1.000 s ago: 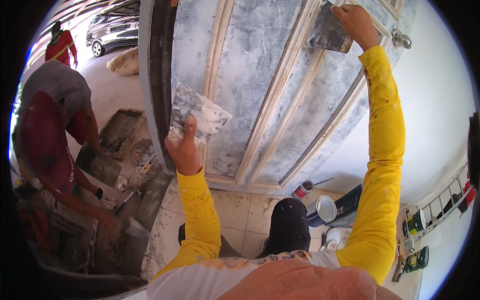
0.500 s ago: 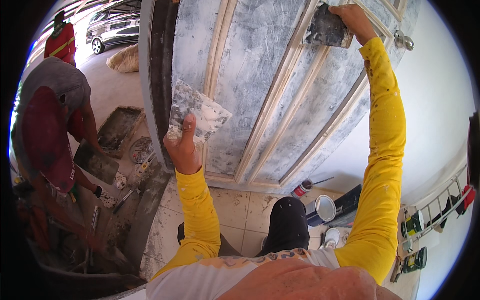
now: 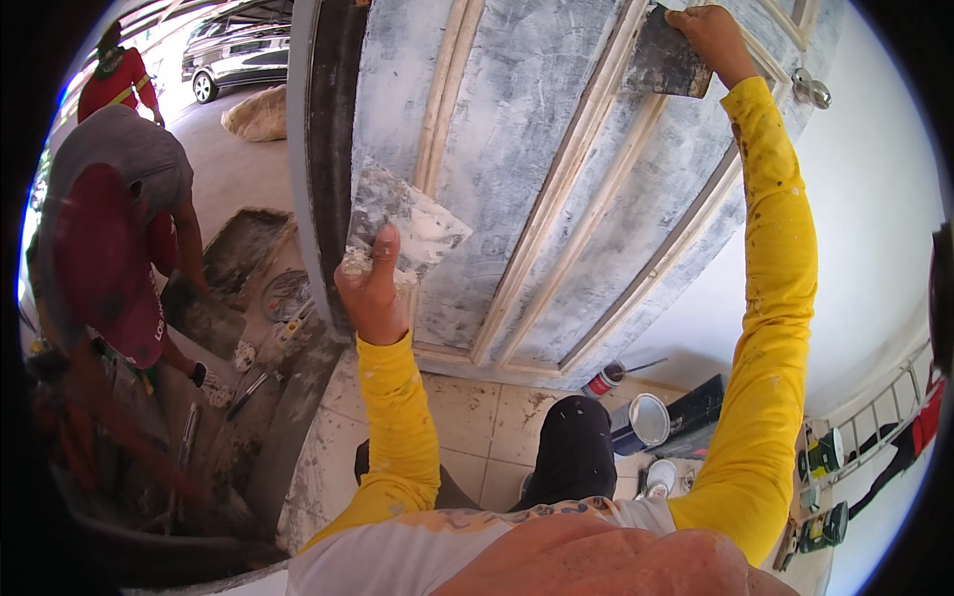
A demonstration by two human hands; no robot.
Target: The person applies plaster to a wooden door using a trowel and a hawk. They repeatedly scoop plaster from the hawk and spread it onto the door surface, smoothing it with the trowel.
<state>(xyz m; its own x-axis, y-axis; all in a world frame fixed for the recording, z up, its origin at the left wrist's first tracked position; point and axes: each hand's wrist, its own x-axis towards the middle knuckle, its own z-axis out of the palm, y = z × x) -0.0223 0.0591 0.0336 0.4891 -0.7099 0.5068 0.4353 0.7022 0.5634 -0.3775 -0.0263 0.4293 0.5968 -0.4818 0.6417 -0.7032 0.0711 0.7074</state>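
Note:
My right hand [image 3: 717, 42] grips a dark, flat putty scraper [image 3: 666, 62] high on the door, laid over a panel beside a raised moulding strip. The panelled door [image 3: 517, 149] is smeared with white and grey filler. Lower and to the left, my left hand [image 3: 373, 298] holds a squarish putty plate [image 3: 422, 228] with its thumb on top. White paste lies thick on that plate, and some sticks to my hand. The fingers under the plate are hidden.
A co-worker in a maroon cap [image 3: 104, 253] bends over a mortar trough [image 3: 243, 243] on the left; a person in red [image 3: 109, 79] stands behind. Paint cans [image 3: 644, 422] stand below the door, near its round knob [image 3: 810, 89]. A ladder [image 3: 884, 407] and buckets are at right.
The door and both hands sit slightly further right in view. The scraper stays on the same upper panel area. The co-worker's head has lowered, and the person in red has shifted an arm.

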